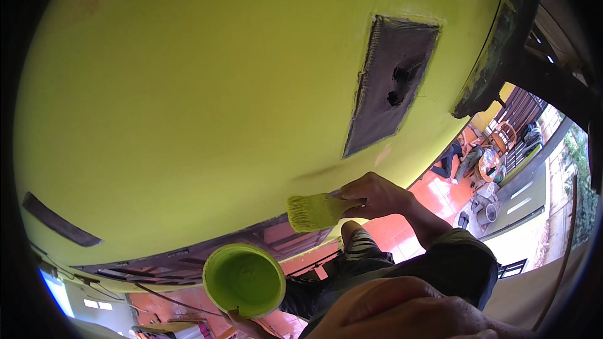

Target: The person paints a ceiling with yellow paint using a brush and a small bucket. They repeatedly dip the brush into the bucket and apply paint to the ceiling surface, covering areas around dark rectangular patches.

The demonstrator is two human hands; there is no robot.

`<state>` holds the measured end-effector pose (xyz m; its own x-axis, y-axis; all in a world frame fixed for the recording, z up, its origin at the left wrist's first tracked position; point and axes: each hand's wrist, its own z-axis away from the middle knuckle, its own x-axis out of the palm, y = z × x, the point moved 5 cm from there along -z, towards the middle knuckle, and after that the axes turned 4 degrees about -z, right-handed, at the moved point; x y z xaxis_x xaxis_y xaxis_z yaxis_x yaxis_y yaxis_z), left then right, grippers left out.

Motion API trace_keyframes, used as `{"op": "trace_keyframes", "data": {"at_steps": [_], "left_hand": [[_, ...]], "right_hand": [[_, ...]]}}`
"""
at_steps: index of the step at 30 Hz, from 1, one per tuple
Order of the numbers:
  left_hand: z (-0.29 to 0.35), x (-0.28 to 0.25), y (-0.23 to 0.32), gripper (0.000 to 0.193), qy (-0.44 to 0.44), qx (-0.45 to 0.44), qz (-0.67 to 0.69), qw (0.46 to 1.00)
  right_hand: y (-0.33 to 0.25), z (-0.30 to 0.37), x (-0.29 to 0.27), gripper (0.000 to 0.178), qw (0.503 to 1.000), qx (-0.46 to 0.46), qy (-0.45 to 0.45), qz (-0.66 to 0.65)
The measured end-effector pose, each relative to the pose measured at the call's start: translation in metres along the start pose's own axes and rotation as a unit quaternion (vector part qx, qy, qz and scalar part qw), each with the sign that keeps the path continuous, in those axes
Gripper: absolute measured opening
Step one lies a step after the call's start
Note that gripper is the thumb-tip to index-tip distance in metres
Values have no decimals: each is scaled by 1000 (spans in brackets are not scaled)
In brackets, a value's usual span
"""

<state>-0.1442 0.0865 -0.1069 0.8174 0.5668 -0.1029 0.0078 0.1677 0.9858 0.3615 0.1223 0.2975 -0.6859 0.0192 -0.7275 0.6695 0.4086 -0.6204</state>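
Observation:
A wide paintbrush (pixel 315 211), its bristles coated in yellow-green paint, is gripped by its handle in my right hand (pixel 375 196). The bristles point left, in front of the lower part of a yellow-green wall (pixel 188 100); whether they touch it I cannot tell. Lower and to the left, a round paint tub (pixel 282 276) with green paint inside is held by my left hand (pixel 246 325). That thumb lies at the tub's near rim, while the other fingers are mostly hidden beneath it.
A dark mesh panel (pixel 392 88) with torn holes is set in the wall at right. Beyond a dark beam (pixel 521 44), a person (pixel 468 162) is on the red tiled floor near a wooden chair (pixel 502 136). A barred window (pixel 188 263) runs along the wall's lower edge.

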Motion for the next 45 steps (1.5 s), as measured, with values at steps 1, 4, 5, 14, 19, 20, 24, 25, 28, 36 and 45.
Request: {"op": "trace_keyframes", "data": {"at_steps": [1,4,5,14,19,20,24,25,28,36,45], "left_hand": [[-7,6,1,68,-9,9,-10,1000],[-23,29,8,67,-37,19,-29,999],[-28,38,11,66,-44,23,-36,998],[-52,79,37,64,-85,41,-64,993],[-56,80,50,63,-91,42,-88,991],[-57,78,55,62,-90,46,-95,990],[-59,75,64,61,-91,51,-109,989],[-60,75,66,61,-92,51,-114,988],[-64,74,69,60,-98,53,-127,986],[-72,51,69,58,-74,43,-136,987],[-69,-5,56,56,-37,60,-156,985]], "right_hand": [[4,5,-12,32,999,2,34,2],[11,24,-45,33,994,9,110,15],[13,31,-55,34,990,1,137,19],[49,73,-108,57,893,-127,417,-116],[68,61,-136,63,800,-172,552,-160],[74,57,-138,60,775,-169,573,-207],[88,46,-145,57,744,-184,599,-233],[90,46,-146,57,747,-176,599,-229],[99,49,-148,57,745,-161,599,-245],[112,54,-143,59,747,-122,615,-221],[117,55,-139,45,741,-139,610,-245]]}}
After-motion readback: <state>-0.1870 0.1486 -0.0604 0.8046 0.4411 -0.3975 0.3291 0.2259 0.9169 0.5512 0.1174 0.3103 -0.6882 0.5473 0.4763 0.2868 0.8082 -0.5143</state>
